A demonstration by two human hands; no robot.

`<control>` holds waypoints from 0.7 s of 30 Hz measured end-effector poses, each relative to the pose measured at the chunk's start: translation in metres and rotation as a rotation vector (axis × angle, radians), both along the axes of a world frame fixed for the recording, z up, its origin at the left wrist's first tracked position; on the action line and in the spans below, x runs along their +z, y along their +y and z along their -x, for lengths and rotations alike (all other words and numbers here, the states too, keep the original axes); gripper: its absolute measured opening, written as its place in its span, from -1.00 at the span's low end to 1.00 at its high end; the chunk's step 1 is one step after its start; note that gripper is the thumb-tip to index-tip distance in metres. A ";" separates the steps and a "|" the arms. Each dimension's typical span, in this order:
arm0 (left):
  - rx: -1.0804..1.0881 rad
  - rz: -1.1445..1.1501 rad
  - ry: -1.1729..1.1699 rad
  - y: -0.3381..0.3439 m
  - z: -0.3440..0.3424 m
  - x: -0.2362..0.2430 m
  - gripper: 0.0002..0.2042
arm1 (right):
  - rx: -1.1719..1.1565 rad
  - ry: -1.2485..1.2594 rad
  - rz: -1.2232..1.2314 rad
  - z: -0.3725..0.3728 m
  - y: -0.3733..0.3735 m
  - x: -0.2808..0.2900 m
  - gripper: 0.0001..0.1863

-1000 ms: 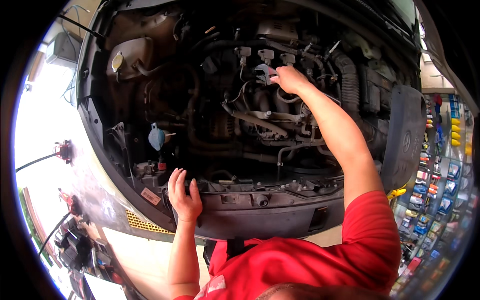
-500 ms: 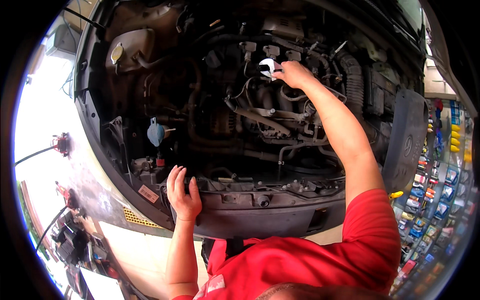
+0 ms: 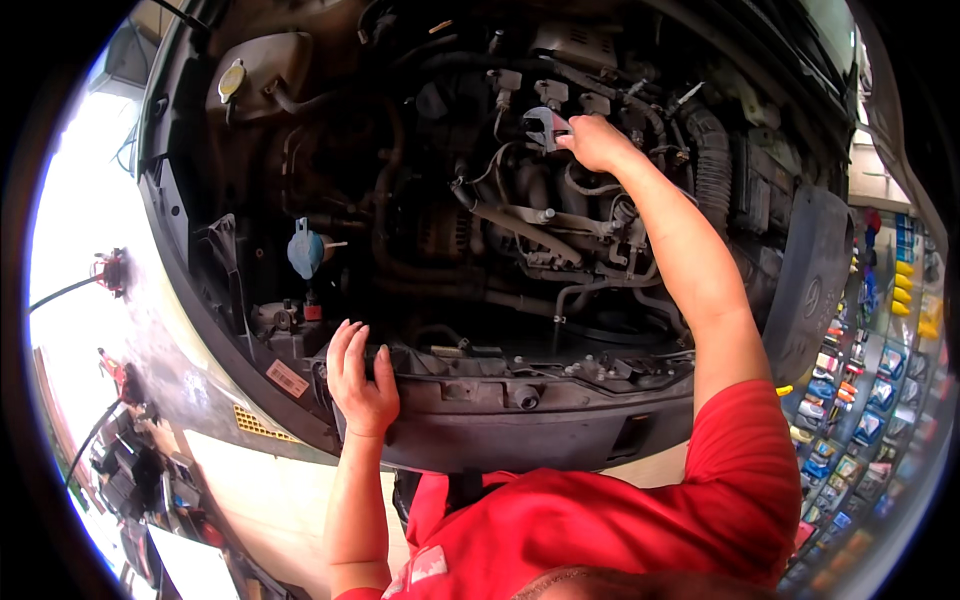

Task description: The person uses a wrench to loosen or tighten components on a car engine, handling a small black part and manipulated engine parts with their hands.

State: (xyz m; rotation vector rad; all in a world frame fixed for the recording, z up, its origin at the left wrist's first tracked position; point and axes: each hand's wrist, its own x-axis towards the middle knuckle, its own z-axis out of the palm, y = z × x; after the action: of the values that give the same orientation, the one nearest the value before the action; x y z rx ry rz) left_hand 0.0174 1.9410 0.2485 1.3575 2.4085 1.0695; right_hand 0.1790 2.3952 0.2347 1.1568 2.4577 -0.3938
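Observation:
Over the middle of the engine [image 3: 540,215], my right hand [image 3: 598,145] is closed around an adjustable wrench [image 3: 541,127]. Its silvery open-jawed head points left from my fingers, just below the ignition coils [image 3: 551,93]; the handle is hidden in my grip. I cannot tell whether the jaws touch any part. My left hand [image 3: 363,388] lies on the front edge of the engine bay with fingers stretched out, holding nothing. Near it is a blue cap [image 3: 305,249] with a small spout, further into the bay.
A pale coolant reservoir [image 3: 277,70] with a yellow cap [image 3: 232,80] sits at the far left. At the right are a ribbed air hose [image 3: 712,150] and a dark cover [image 3: 808,285]. Red clamps [image 3: 112,272] grip the left fender. Shelves of packaged goods [image 3: 880,390] stand beyond the right side.
The wrench head has tilted, turning from bright white to grey, and my right hand has moved slightly. My left hand stays on the edge. The whole view has shifted a little.

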 end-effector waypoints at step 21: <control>-0.002 -0.013 -0.022 0.002 0.003 0.000 -0.68 | -0.072 -0.020 -0.056 0.005 -0.003 -0.008 -0.48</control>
State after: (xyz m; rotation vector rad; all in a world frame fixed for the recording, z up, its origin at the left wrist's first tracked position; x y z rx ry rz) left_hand 0.0141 1.9428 0.2488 1.3453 2.3884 1.0959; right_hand 0.1740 2.3925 0.2264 1.2682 2.4291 -0.3343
